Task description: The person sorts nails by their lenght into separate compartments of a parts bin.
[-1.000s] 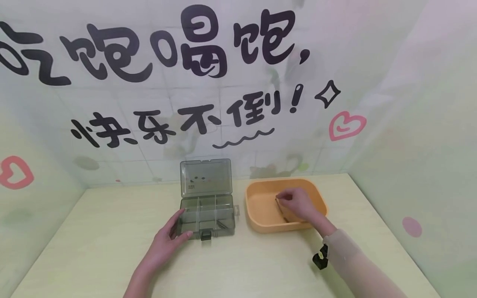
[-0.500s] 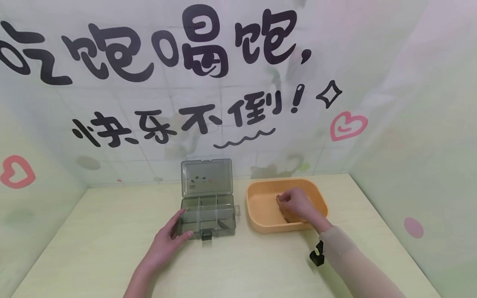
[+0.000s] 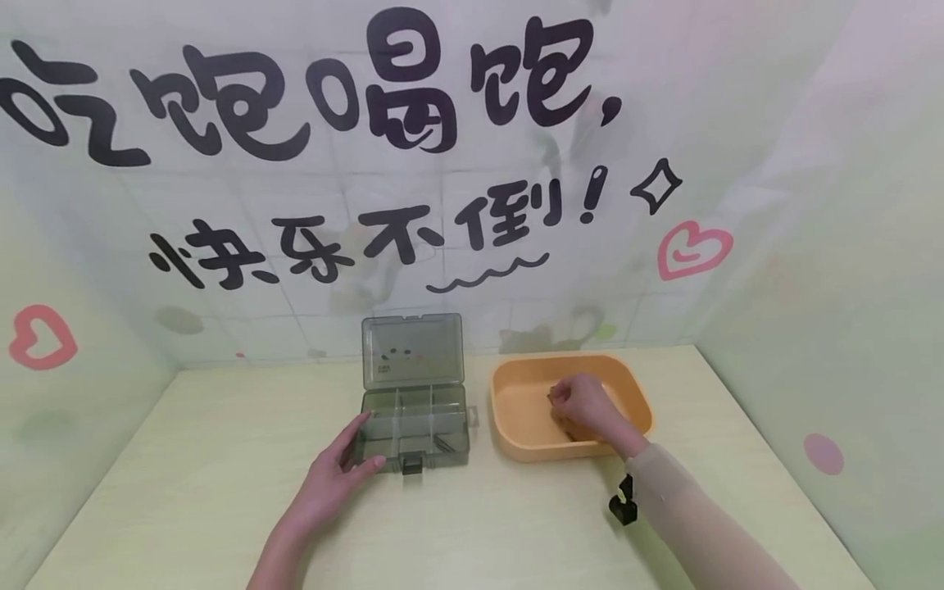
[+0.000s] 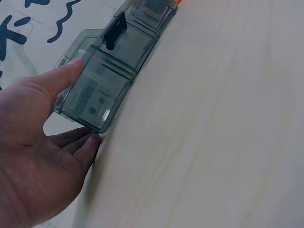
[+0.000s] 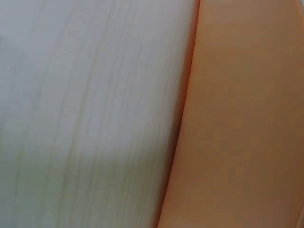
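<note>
On the left, my left hand (image 3: 332, 479) holds the near left corner of a translucent grey compartment box (image 3: 372, 424), thumb on the front and fingers at the side. The box's lid (image 3: 413, 352) stands up at the back. Several thin dark rods (image 3: 444, 443) lie in its front right compartment. In the left wrist view, the thumb presses the box's front wall (image 4: 97, 97). My right hand (image 3: 592, 407) is inside the orange tray (image 3: 507, 426), thumb and finger pinching the end of a thin dark rod (image 3: 551, 397), whose remainder is mostly hidden by the hand.
The pale wood-grain table (image 3: 487, 524) extends in front of both containers. A printed wall (image 3: 310, 328) rises right behind the lid and tray. A black device (image 3: 623, 508) hangs at the right wrist. The right wrist view shows only the table and the tray's outer wall (image 5: 237, 118).
My right forearm has shifted slightly left, and less of the thin rod shows beside the fingers. My left hand keeps its place on the box. The head view has turned slightly left.
</note>
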{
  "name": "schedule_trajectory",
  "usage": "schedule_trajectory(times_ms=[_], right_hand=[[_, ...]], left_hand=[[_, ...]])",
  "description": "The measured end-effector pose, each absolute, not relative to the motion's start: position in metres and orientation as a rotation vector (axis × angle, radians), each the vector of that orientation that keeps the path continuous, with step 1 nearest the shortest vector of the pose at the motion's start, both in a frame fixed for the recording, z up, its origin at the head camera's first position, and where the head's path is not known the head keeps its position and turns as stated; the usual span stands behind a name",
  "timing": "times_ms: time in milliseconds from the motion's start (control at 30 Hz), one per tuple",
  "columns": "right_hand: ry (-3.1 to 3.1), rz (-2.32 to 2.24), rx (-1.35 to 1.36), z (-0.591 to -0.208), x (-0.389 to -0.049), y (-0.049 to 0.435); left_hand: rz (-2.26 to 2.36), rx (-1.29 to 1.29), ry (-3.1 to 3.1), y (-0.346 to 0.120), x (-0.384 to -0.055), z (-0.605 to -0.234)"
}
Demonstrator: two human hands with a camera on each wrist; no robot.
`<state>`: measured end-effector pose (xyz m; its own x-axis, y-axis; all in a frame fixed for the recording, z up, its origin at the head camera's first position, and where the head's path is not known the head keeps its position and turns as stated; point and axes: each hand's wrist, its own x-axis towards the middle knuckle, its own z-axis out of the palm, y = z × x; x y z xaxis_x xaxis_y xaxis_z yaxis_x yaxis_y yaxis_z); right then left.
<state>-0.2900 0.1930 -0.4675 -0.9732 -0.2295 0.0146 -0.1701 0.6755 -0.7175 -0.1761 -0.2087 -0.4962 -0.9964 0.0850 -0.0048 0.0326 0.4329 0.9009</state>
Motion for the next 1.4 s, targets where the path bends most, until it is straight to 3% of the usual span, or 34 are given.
schedule_trajectory(times_ms=[767, 1400], right_hand=[[2.943, -0.932, -0.357, -0.4686, -0.2941, 0.1853], [2.883, -1.131, -0.337, -0.4672, -0.2962, 0.1860]], left_hand=[[1.651, 0.109, 2.595, -0.2088, -0.1756, -0.4963], [1.666, 0.115, 2.598, -0.2093, -0.1756, -0.4960]])
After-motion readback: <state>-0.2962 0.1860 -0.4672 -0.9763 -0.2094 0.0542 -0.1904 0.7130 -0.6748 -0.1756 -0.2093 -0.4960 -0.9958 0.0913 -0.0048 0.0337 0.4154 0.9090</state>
